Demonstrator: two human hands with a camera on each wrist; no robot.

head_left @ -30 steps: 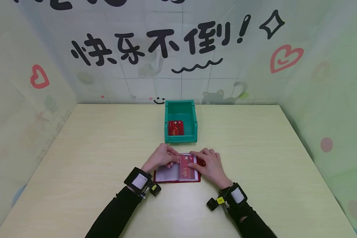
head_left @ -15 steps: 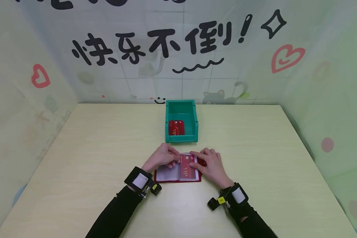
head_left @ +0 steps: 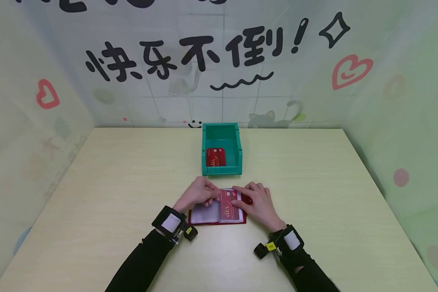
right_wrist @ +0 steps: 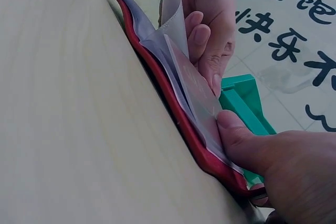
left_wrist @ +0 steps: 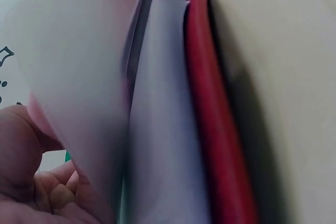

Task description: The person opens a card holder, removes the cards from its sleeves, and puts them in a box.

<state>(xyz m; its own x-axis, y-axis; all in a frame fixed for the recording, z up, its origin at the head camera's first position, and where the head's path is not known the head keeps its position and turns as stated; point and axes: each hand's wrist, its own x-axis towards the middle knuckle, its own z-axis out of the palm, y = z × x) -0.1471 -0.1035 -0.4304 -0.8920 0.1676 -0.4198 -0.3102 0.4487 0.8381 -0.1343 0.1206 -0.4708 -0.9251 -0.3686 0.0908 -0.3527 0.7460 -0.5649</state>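
An open red card holder (head_left: 204, 217) with translucent plastic sleeves lies on the table. In its right-hand sleeve sits a red card marked VIP (head_left: 227, 210). My left hand (head_left: 198, 192) pinches at the card's upper left edge, where a plastic sleeve (left_wrist: 79, 45) stands lifted in the left wrist view; whether the fingertips also grip the card is hidden. My right hand (head_left: 259, 202) holds the holder's right side. In the right wrist view its thumb (right_wrist: 236, 135) presses on the sleeve, with a finger under the red cover (right_wrist: 168, 98).
Just beyond the holder stands a teal bin (head_left: 222, 140), with red VIP cards (head_left: 216, 157) lying in its front left part. Light wooden tabletop (head_left: 113, 182) surrounds them. A printed backdrop (head_left: 295, 81) rises behind the table and along both sides.
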